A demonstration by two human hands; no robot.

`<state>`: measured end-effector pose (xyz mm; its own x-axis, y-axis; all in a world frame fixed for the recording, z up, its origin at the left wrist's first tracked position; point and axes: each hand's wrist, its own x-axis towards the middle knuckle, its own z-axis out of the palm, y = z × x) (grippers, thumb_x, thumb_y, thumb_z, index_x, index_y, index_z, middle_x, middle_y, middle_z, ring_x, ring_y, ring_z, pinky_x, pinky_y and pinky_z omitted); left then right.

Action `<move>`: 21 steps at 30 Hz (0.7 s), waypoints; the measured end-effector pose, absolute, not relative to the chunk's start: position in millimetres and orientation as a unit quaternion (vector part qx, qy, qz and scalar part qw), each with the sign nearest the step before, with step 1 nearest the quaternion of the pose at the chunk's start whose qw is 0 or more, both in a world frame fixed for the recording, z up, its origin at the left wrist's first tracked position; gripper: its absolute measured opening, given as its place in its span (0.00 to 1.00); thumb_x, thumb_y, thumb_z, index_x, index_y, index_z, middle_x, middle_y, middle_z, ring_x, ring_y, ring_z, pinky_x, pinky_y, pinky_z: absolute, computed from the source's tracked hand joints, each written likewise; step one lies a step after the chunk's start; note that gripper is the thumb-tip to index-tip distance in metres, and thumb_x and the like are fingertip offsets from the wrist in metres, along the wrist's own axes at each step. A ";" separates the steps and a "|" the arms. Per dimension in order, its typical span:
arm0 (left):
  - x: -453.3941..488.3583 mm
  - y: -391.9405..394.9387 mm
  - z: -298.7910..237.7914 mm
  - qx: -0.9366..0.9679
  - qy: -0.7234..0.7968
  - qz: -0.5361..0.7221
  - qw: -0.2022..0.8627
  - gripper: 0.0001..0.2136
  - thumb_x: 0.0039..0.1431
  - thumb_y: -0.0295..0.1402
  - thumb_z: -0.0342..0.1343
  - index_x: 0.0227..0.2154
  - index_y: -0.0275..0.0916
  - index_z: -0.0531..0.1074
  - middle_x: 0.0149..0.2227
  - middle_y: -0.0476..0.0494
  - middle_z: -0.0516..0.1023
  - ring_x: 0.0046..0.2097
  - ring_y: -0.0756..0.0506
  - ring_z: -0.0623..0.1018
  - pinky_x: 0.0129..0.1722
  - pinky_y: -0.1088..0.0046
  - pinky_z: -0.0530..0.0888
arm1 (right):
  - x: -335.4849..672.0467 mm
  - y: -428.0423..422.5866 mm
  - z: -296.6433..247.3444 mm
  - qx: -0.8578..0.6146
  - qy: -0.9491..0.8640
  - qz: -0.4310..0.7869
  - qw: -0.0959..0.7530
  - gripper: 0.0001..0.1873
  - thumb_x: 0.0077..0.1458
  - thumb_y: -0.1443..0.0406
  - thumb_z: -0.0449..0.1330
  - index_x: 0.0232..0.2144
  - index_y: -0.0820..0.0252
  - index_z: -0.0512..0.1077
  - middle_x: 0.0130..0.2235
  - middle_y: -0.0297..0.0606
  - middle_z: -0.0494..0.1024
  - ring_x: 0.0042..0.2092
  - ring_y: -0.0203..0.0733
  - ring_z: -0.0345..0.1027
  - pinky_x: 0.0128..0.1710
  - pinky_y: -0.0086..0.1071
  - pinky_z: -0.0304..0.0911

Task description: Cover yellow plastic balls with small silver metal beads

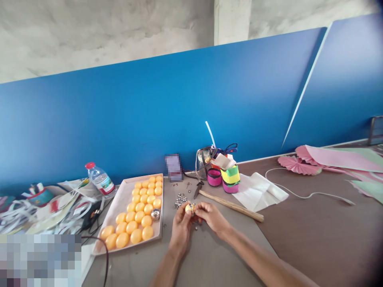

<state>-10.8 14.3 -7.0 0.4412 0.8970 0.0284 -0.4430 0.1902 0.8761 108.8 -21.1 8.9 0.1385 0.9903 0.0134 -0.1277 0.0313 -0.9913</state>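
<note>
Between my hands is a small orange ball [189, 209] with dark and shiny spots on its surface. My left hand [181, 223] is closed around it from the left, thumb in front. At the ball's right side, the fingers of my right hand [209, 215] are pinched together; whatever they hold is too small to make out. Just behind the ball lies a loose pile of small shiny metal pieces [180, 199]. To the left, a shallow white box [125, 190] holds several orange balls [131, 227] and one ball covered in silvery metal [155, 214].
A hammer [230, 205] with a wooden handle lies right of my hands. Behind it stand colourful small containers [231, 175] and a jar [204, 159]. A water bottle [100, 179] and white strips [66, 211] crowd the left. Pink paper [338, 159] lies far right, near a white cable [311, 196].
</note>
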 end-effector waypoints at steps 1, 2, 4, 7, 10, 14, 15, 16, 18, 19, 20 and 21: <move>-11.2 14.9 -8.5 0.449 0.267 0.460 0.719 0.17 0.49 0.39 0.58 0.41 0.38 0.69 0.33 0.45 0.74 0.30 0.48 0.73 0.32 0.70 0.70 | 108.8 -21.1 8.5 -0.495 -0.436 0.492 0.568 0.06 0.45 0.63 0.56 0.22 0.60 0.67 0.20 0.29 0.65 0.24 0.33 0.57 0.27 0.28 0.53; -12.0 15.7 -10.0 0.462 0.278 0.459 0.706 0.18 0.49 0.40 0.58 0.42 0.38 0.69 0.34 0.44 0.74 0.30 0.48 0.73 0.32 0.70 0.71 | 108.9 -21.0 7.6 -0.497 -0.435 0.494 0.565 0.06 0.45 0.63 0.56 0.22 0.60 0.67 0.20 0.29 0.65 0.24 0.33 0.58 0.27 0.28 0.53; -14.3 17.6 -12.6 0.501 0.308 0.458 0.666 0.19 0.49 0.42 0.57 0.43 0.38 0.69 0.36 0.42 0.75 0.33 0.46 0.74 0.34 0.69 0.71 | 109.2 -20.3 4.7 -0.504 -0.428 0.500 0.559 0.07 0.44 0.62 0.56 0.22 0.61 0.66 0.20 0.28 0.65 0.24 0.32 0.58 0.26 0.27 0.53; -18.5 20.5 -15.0 0.576 0.354 0.457 0.578 0.21 0.49 0.44 0.57 0.43 0.37 0.71 0.41 0.39 0.75 0.42 0.41 0.74 0.41 0.66 0.70 | 108.7 -19.2 0.2 -0.511 -0.412 0.511 0.555 0.09 0.44 0.60 0.57 0.22 0.62 0.66 0.20 0.28 0.65 0.22 0.31 0.57 0.25 0.27 0.52; -20.9 21.3 -15.2 0.622 0.377 0.453 0.516 0.20 0.49 0.44 0.56 0.43 0.38 0.71 0.45 0.38 0.74 0.47 0.39 0.72 0.48 0.63 0.66 | 106.8 -19.7 -0.6 -0.506 -0.402 0.519 0.560 0.09 0.43 0.60 0.57 0.23 0.61 0.65 0.19 0.29 0.66 0.22 0.32 0.59 0.25 0.27 0.53; -20.7 18.3 -12.4 0.632 0.386 0.454 0.495 0.19 0.51 0.42 0.55 0.43 0.38 0.71 0.46 0.38 0.74 0.49 0.40 0.71 0.51 0.63 0.64 | 104.6 -21.0 0.0 -0.497 -0.382 0.528 0.572 0.10 0.43 0.60 0.58 0.23 0.60 0.62 0.19 0.29 0.68 0.22 0.33 0.61 0.25 0.28 0.55; -20.5 17.0 -11.0 0.631 0.388 0.454 0.495 0.18 0.51 0.42 0.55 0.43 0.38 0.72 0.46 0.38 0.74 0.49 0.40 0.71 0.51 0.63 0.63 | 104.4 -20.9 -0.6 -0.494 -0.378 0.533 0.574 0.10 0.42 0.60 0.58 0.23 0.59 0.62 0.19 0.28 0.68 0.22 0.33 0.61 0.25 0.28 0.55; -20.5 15.7 -9.5 0.628 0.390 0.454 0.497 0.18 0.51 0.41 0.55 0.43 0.38 0.72 0.46 0.38 0.74 0.49 0.40 0.71 0.51 0.63 0.63 | 104.3 -20.6 -1.6 -0.490 -0.375 0.537 0.575 0.10 0.42 0.60 0.58 0.23 0.59 0.61 0.19 0.28 0.68 0.22 0.32 0.60 0.24 0.28 0.55; -20.6 13.4 -6.4 0.623 0.391 0.451 0.506 0.18 0.50 0.40 0.57 0.43 0.39 0.72 0.46 0.38 0.74 0.48 0.39 0.71 0.51 0.64 0.63 | 103.9 -19.8 -4.0 -0.490 -0.372 0.540 0.574 0.10 0.42 0.60 0.58 0.23 0.59 0.61 0.19 0.27 0.67 0.21 0.32 0.60 0.24 0.27 0.55; -20.7 12.6 -5.1 0.619 0.392 0.451 0.510 0.17 0.49 0.40 0.58 0.42 0.39 0.73 0.46 0.39 0.74 0.48 0.39 0.71 0.50 0.64 0.63 | 103.6 -19.3 -4.9 -0.494 -0.372 0.538 0.573 0.09 0.42 0.61 0.58 0.23 0.59 0.61 0.19 0.27 0.67 0.21 0.32 0.59 0.23 0.27 0.54; -20.7 12.1 -4.3 0.614 0.392 0.454 0.514 0.17 0.48 0.39 0.58 0.42 0.39 0.73 0.45 0.39 0.75 0.48 0.39 0.71 0.50 0.64 0.63 | 103.2 -18.9 -5.2 -0.498 -0.375 0.533 0.572 0.09 0.42 0.61 0.57 0.23 0.59 0.61 0.19 0.26 0.66 0.21 0.31 0.59 0.23 0.27 0.54; -20.5 12.1 -4.0 0.606 0.390 0.457 0.522 0.17 0.48 0.39 0.59 0.41 0.39 0.73 0.44 0.39 0.75 0.47 0.40 0.71 0.49 0.65 0.64 | 102.9 -18.4 -4.9 -0.503 -0.381 0.527 0.570 0.09 0.42 0.61 0.57 0.23 0.59 0.61 0.18 0.26 0.66 0.21 0.31 0.59 0.23 0.27 0.54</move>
<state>-20.5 12.1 -4.0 0.2789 0.9490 0.1472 -0.0044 -0.1521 0.9884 102.9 -18.4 -4.9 0.1553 0.9832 -0.0955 -0.2180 -0.0602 -0.9741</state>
